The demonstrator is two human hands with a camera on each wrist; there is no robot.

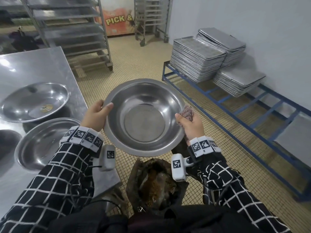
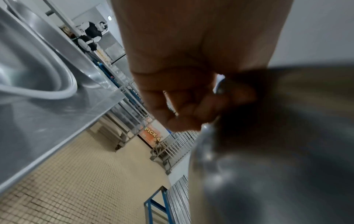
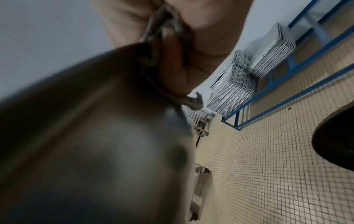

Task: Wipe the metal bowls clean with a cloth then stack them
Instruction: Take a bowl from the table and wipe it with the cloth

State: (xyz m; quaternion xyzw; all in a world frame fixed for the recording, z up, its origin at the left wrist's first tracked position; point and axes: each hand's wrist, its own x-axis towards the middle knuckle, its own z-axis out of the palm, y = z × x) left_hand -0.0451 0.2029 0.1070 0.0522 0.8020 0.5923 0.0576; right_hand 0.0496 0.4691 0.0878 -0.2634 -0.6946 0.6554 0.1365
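Note:
A wide metal bowl [image 1: 144, 116] is held in the air over the tiled floor, its mouth facing me. My left hand [image 1: 96, 115] grips its left rim, thumb over the edge; in the left wrist view the fingers [image 2: 193, 109] curl under the bowl's outer wall [image 2: 268, 166]. My right hand [image 1: 190, 125] grips a crumpled grey-brown cloth [image 1: 186, 112] at the bowl's right rim. In the right wrist view the cloth [image 3: 162, 50] is pressed between my hand and the bowl's outside [image 3: 95, 136]. Two more metal bowls [image 1: 33, 101] [image 1: 43, 143] rest on the steel table [image 1: 42, 64] at my left.
Stacks of metal baking trays [image 1: 198, 59] sit on a low blue frame [image 1: 235, 105] along the right wall. Tall tray racks [image 1: 70, 31] stand behind the table. A brown bag [image 1: 154, 184] lies on the floor near my legs.

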